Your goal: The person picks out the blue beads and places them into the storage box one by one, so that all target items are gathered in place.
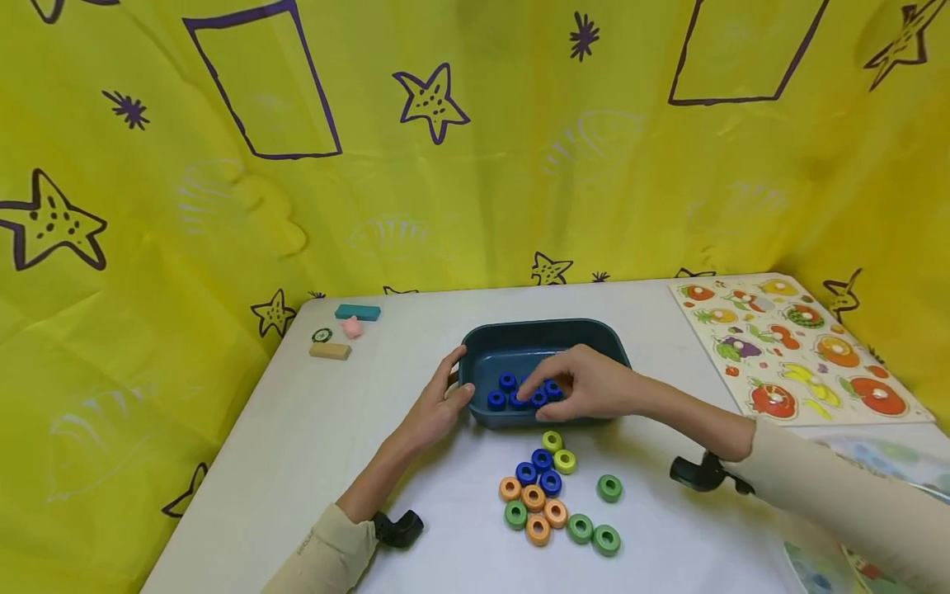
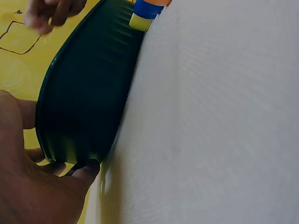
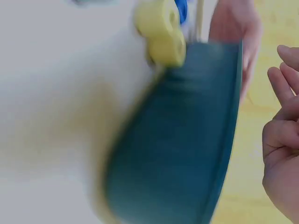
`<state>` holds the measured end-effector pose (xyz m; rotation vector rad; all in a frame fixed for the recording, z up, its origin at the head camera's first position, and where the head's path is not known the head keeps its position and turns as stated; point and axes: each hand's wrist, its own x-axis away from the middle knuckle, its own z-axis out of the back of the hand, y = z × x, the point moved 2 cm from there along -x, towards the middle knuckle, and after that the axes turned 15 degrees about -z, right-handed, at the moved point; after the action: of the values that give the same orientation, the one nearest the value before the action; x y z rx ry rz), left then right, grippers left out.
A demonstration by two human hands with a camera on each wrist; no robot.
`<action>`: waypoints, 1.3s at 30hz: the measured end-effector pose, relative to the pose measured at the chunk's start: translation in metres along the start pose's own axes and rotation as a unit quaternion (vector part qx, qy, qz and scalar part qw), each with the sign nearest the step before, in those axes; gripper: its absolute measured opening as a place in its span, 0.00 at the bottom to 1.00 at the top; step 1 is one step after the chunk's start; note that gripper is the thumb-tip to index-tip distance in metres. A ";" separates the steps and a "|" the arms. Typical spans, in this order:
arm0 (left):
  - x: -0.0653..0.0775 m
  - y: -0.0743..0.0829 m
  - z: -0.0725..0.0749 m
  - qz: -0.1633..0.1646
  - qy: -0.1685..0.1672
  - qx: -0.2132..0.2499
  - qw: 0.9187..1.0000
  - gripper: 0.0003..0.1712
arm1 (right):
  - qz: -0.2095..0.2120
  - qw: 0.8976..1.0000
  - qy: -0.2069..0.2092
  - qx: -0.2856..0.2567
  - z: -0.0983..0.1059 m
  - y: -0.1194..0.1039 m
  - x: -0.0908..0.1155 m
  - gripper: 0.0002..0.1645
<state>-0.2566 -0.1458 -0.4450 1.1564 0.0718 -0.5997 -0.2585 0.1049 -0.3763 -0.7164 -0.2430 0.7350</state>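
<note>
A dark teal plastic basin [image 1: 512, 419] stands on the white table, with several small blue rings [image 1: 496, 400] inside. My left hand [image 1: 438, 406] grips the basin's left end, fingers and thumb about the edge. Over the basin's front right part is my right hand [image 1: 586, 384], bent at the fingers, with no ring visible between them. From the right wrist view, the fingers [image 3: 282, 88] stand apart beyond the rim. In front of the basin lie yellow rings [image 1: 552, 441], blue rings [image 1: 542, 459], orange rings [image 1: 533, 497] and green rings [image 1: 580, 528].
A fruit picture board [image 1: 772, 351] lies at the back right. Toward the back left are a teal block [image 1: 358, 313], a pink piece [image 1: 352, 327], a green-and-white round piece [image 1: 322, 335] and a wooden block [image 1: 330, 351]. A yellow patterned curtain [image 1: 482, 206] hangs behind.
</note>
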 end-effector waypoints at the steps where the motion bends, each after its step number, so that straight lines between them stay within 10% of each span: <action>1: 0.000 0.000 0.000 -0.003 0.001 0.000 1.000 0.34 | 0.005 1.000 -0.002 -0.003 -0.004 -0.002 0.008 0.15; 15: 0.001 0.027 0.004 0.005 -0.011 0.017 1.000 0.33 | -0.106 0.992 -0.053 -0.050 -0.052 0.005 0.058 0.17; 21: 0.000 0.003 0.000 -0.002 0.001 0.003 1.000 0.33 | -0.123 0.990 -0.046 -0.049 -0.059 0.010 0.060 0.17; 39: 0.001 -0.001 0.000 0.001 0.005 0.001 1.000 0.33 | -0.105 0.993 -0.062 0.010 -0.067 0.010 0.055 0.16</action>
<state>-0.2563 -0.1469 -0.4461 1.1623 0.0780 -0.5920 -0.1942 0.1135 -0.4352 -0.6158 -0.4163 0.5806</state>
